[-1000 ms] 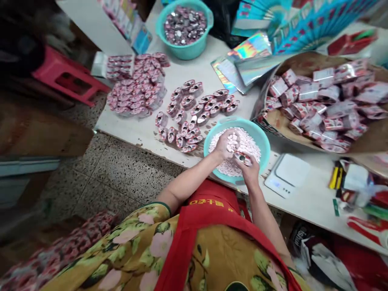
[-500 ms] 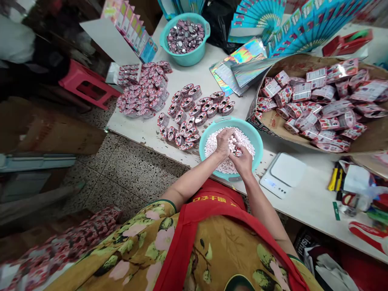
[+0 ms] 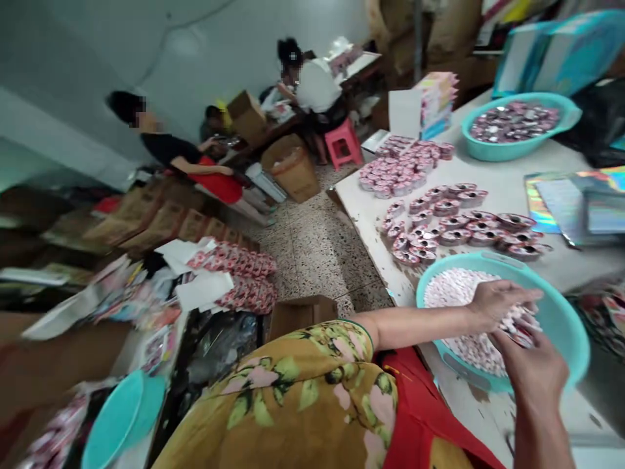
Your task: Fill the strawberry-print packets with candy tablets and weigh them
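Over a turquoise basin [image 3: 579,339] full of small white candies [image 3: 459,286], both my hands are close together. My left hand [image 3: 502,299] is cupped, fingers curved over a small heap of the candies. Just below it, my right hand [image 3: 534,365] grips a small oval printed box [image 3: 520,335] with pink and red on it. Candies lie at the box between my hands; its opening is partly hidden. Several similar oval boxes [image 3: 446,221] with dark holes on top stand on the white table beyond the basin.
A second turquoise basin [image 3: 520,146] holds shiny lids. More oval boxes [image 3: 400,166] are massed near the table's far corner. Silver sheets [image 3: 566,202] lie at right. Behind, a person in black [image 3: 170,146] stands and another sits on a pink stool [image 3: 343,143]. Cartons [image 3: 297,172] stand on the floor.
The view has swung left, bringing the room and other people into sight. My hands remain over the basin, my right still holding the oval box and my left at the candies.
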### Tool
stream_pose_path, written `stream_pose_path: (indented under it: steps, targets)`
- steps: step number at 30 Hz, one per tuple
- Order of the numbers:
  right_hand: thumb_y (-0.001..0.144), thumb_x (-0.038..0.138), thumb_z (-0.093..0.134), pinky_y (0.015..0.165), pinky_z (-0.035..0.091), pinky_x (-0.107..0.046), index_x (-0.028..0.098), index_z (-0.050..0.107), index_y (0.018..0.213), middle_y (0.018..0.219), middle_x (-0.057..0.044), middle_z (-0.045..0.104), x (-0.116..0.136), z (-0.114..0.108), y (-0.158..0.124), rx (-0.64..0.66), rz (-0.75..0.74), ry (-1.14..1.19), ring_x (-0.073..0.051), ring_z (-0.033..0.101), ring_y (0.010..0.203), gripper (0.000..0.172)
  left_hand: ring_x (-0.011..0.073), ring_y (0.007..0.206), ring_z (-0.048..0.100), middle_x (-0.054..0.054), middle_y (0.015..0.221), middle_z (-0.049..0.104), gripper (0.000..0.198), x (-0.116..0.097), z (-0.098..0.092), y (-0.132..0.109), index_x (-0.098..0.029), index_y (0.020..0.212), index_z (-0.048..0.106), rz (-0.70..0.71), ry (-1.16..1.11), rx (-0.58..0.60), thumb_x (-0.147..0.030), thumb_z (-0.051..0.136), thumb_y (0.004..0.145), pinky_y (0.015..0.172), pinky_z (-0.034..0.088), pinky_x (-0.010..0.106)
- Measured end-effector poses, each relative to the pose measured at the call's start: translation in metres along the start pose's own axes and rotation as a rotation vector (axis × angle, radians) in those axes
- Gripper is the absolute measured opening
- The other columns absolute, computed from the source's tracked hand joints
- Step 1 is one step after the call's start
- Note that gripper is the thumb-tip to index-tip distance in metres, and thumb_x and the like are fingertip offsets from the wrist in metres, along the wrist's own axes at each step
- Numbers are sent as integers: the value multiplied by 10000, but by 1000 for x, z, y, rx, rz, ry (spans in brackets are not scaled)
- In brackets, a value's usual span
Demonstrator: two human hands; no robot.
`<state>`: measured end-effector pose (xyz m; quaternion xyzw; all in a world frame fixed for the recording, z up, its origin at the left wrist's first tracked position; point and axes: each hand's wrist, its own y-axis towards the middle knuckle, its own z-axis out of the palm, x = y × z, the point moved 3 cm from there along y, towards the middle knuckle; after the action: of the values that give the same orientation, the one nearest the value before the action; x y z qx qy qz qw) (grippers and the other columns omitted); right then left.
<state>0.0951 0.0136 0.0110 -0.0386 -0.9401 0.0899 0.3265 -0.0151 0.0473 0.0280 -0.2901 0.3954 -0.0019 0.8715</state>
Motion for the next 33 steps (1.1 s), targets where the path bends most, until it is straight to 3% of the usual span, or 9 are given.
stream_pose_path:
  steps: [3, 5, 10, 15, 18, 20, 22, 26, 33]
  targets:
    - [572, 687, 620, 765, 529, -476, 167, 701, 1162, 1006, -215, 751, 3, -7, -5, 103, 132, -26, -437, 698, 979, 791, 129, 471, 481, 81, 631, 572, 615, -3, 0, -7, -205, 547, 580, -10, 17, -6, -651, 906, 275, 471, 355, 328]
    - [558, 681, 624, 776, 522, -484, 183, 702, 1139, 1002, -218, 750, 7, -10, -10, 139, 136, -26, -448, 688, 1007, 770, 122, 472, 486, 73, 616, 561, 651, -3, 0, -11, -206, 552, 580, -8, 43, 14, -676, 902, 235, 481, 354, 327]
    - [507, 615, 698, 794, 499, -513, 265, 721, 996, 957, -237, 749, 9, -7, -9, 72, 155, 135, -450, 690, 1001, 602, 115, 487, 540, 126, 713, 592, 709, 1, -3, -3, -205, 632, 612, -30, 13, 95, -686, 895, 195, 548, 366, 379]
    - [437, 538, 749, 855, 509, -519, 214, 734, 954, 1017, -246, 739, 9, -2, -14, -31, 175, 319, -435, 682, 1008, 609, 91, 481, 505, 41, 647, 552, 599, -5, 1, -16, -208, 662, 605, -49, 99, 207, -648, 879, 363, 539, 384, 319]
    - [492, 584, 721, 890, 521, -494, 152, 720, 1013, 1051, -168, 746, 19, -3, -24, -84, -21, 498, -354, 679, 997, 677, 80, 485, 477, -33, 574, 499, 526, -19, 3, -27, -199, 643, 531, 76, 111, 180, -585, 858, 497, 515, 392, 248]
    - [546, 586, 715, 889, 522, -469, 146, 723, 1000, 1021, -139, 756, 21, 0, -25, -131, -41, 533, -307, 682, 934, 631, 64, 484, 456, -53, 557, 472, 486, -24, 3, -22, -187, 644, 500, 125, 124, 144, -548, 823, 603, 510, 383, 217]
    - [590, 538, 720, 881, 522, -431, 155, 725, 987, 998, -115, 761, 20, 3, -23, -181, -29, 536, -277, 679, 904, 552, 66, 473, 458, -57, 557, 471, 453, -22, 6, -14, -185, 671, 501, 78, 135, 214, -548, 770, 693, 490, 371, 211]
    - [631, 431, 715, 877, 512, -392, 159, 721, 994, 994, -92, 756, 19, 6, -23, -249, -3, 539, -249, 676, 886, 454, 74, 449, 475, -53, 540, 490, 424, -19, 10, -9, -185, 710, 519, 49, 181, 331, -551, 727, 759, 462, 356, 211]
    - [655, 386, 697, 867, 507, -357, 165, 712, 1005, 956, -54, 746, 20, 16, -19, -268, 24, 599, -230, 669, 883, 415, 61, 438, 449, -51, 536, 490, 417, -19, 7, 1, -185, 704, 525, 54, 266, 408, -558, 684, 800, 449, 349, 203]
